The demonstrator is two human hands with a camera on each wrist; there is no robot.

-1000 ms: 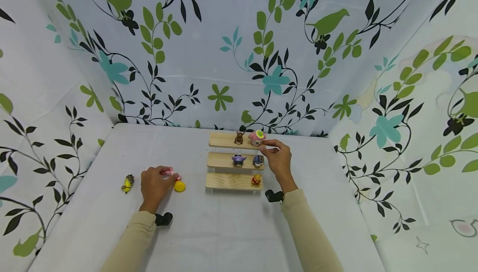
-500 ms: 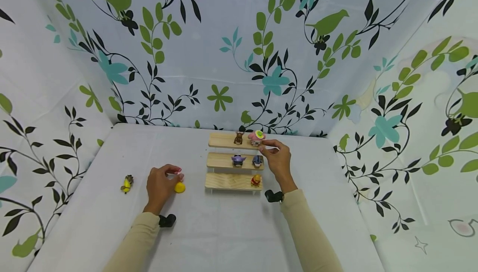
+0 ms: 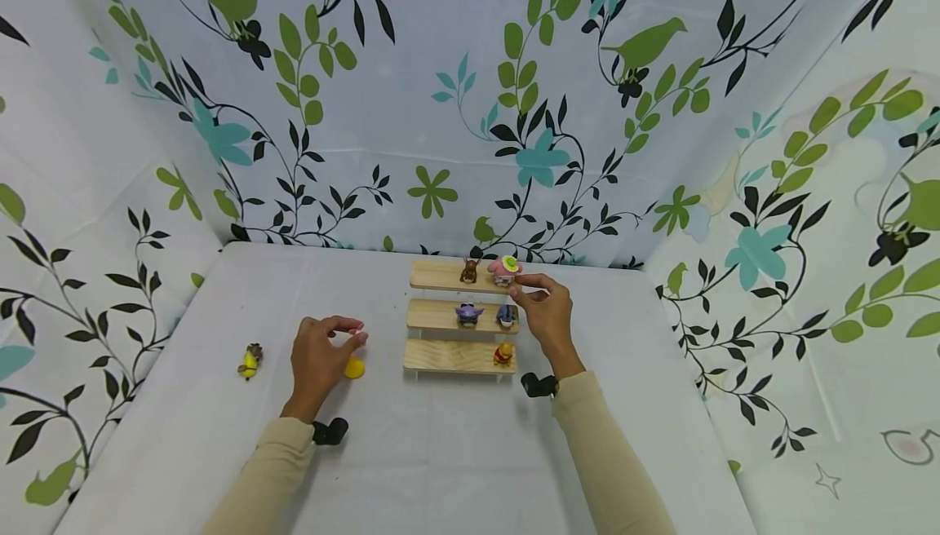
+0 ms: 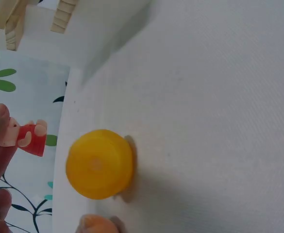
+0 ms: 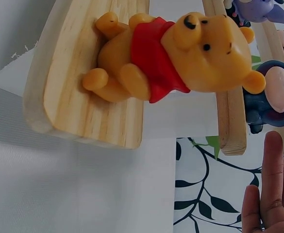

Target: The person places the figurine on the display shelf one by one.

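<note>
My left hand (image 3: 321,362) pinches a small pink figurine (image 4: 31,137) dressed in red, held up over the table; in the head view the fingers mostly hide it. Below it on the table sits a round yellow piece (image 4: 100,164). At the top step of a wooden display stand (image 3: 441,276), my right hand (image 3: 547,316) holds a pink figurine with a green-and-yellow top (image 3: 505,270) by its right side with thumb and forefinger. A Winnie-the-Pooh figurine (image 5: 156,58) sits on the lowest step, and a blue-grey donkey figurine (image 5: 273,94) is on the middle step, close to my right fingers.
On the top step stands a brown figurine (image 3: 469,271), and on the middle one a purple figurine (image 3: 467,315). A yellow-and-dark figurine (image 3: 251,362) lies on the white table (image 3: 426,470) at the left. Leaf-patterned cloth (image 3: 433,111) hangs behind and beside the table.
My left hand has shifted a little to the right and up with the pink figurine, which is now more hidden by the fingers. My right hand stays at the top step.
</note>
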